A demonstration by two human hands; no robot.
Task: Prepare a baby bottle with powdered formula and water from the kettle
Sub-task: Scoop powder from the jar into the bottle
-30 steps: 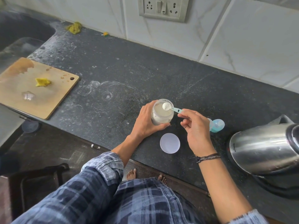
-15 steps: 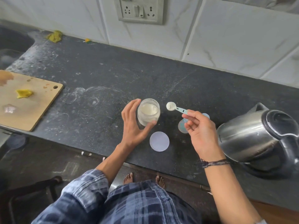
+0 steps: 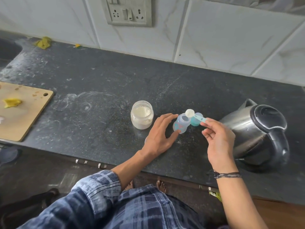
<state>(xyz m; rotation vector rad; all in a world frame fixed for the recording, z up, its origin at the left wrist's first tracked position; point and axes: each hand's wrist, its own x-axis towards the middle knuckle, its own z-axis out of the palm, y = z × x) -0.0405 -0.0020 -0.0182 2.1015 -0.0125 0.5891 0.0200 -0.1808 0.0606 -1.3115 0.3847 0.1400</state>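
Step (judged): powder is being carried over for tipping into the bottle
Bottle (image 3: 180, 124): standing open-mouthed on the table (image 3: 99, 80), with the formula jar (image 3: 142, 114) at its 9 o'clock and the kettle (image 3: 257, 133) at its 3 o'clock
Right hand (image 3: 217, 141): fingers are pinching the scoop (image 3: 189, 112) by its handle tip, and the heaped bowl is hovering at the 1 o'clock rim of the mouth
Left hand (image 3: 158, 134): fingers are spread wide and fairly straight, with index and thumb tips touching the bottle sides, bracing rather than wrapping it
Risk: the bowl is sitting off-centre over a narrow mouth, so tipping now is likely spilling powder onto the table
Risk: the bottle is looking light and only loosely braced, so a knock from the scoop could be toppling it
Change from half a second ago: the left hand is leaving the jar for the bottle, and the scoop is moving from beside the jar to above the mouth
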